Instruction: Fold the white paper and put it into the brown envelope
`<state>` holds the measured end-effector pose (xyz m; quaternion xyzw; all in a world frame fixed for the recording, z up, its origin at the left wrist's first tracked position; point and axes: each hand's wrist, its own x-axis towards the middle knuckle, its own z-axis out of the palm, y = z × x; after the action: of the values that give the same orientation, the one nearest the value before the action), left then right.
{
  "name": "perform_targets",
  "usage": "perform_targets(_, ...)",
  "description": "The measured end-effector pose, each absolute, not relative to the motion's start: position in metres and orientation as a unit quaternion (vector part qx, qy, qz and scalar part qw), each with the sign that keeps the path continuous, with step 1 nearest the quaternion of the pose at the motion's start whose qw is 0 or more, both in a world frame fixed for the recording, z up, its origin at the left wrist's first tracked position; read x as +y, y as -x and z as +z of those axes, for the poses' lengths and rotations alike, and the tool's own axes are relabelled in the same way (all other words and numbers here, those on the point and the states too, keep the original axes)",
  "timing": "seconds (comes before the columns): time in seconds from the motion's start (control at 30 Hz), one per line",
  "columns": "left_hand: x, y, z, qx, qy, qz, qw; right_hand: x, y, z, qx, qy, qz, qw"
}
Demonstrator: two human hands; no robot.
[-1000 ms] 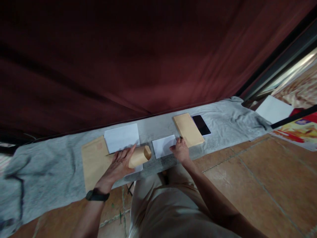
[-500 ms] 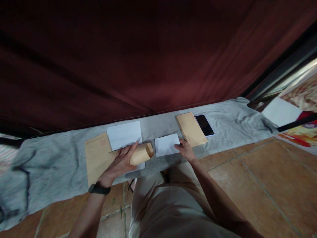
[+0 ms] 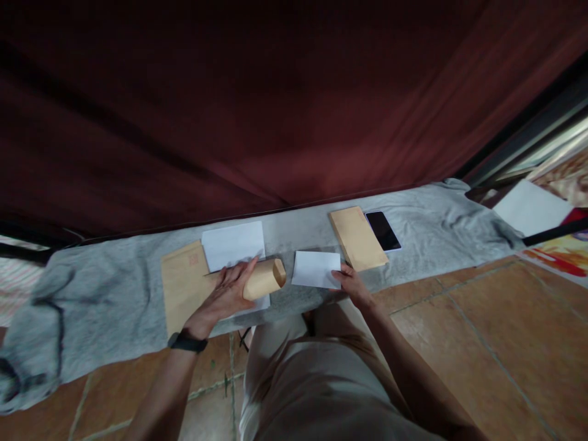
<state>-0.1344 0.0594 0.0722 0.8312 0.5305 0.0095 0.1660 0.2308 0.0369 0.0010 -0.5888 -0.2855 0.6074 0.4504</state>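
Note:
My left hand point(image 3: 233, 290) is wrapped over a brown paper envelope point(image 3: 264, 279), whose mouth bulges apart toward the right. White paper point(image 3: 233, 244) shows beyond and under it. My right hand point(image 3: 353, 285) pinches the right edge of a folded white sheet point(image 3: 316, 269) between thumb and fingers. That sheet is just right of the envelope's mouth, apart from it. Another brown envelope point(image 3: 181, 278) with a small red mark lies flat to the left, partly under my left wrist. Right of my right hand lies a stack of brown envelopes point(image 3: 361, 239).
A phone point(image 3: 383, 231) lies beside the envelope stack. Everything rests on a narrow surface covered with a grey cloth point(image 3: 105, 300). A dark red curtain point(image 3: 294, 122) hangs along its far edge. Tiled floor point(image 3: 463, 318) shows in front, and a white sheet point(image 3: 533, 207) at far right.
My right hand has turned the folded white sheet slightly, and its near right corner appears lifted. My left hand keeps hold of the envelope. The view has shifted a little.

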Motion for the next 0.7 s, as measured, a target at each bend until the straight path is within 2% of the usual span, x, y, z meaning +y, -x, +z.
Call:
perform_targets(0.33, 0.063, 0.134, 0.061, 0.527, -0.834, -0.001, 0.163, 0.041, -0.234, -0.012, -0.308, 0.579, 0.577, 0.487)
perform_targets(0.5, 0.062, 0.134, 0.061, 0.528, -0.835, -0.003, 0.155, 0.044, -0.234, -0.013, -0.375, 0.588, 0.507, 0.506)
perform_targets(0.7, 0.061, 0.130, 0.067, 0.531, -0.835, -0.002, 0.143, 0.045, -0.233, -0.006, -0.355, 0.573, 0.522, 0.524)
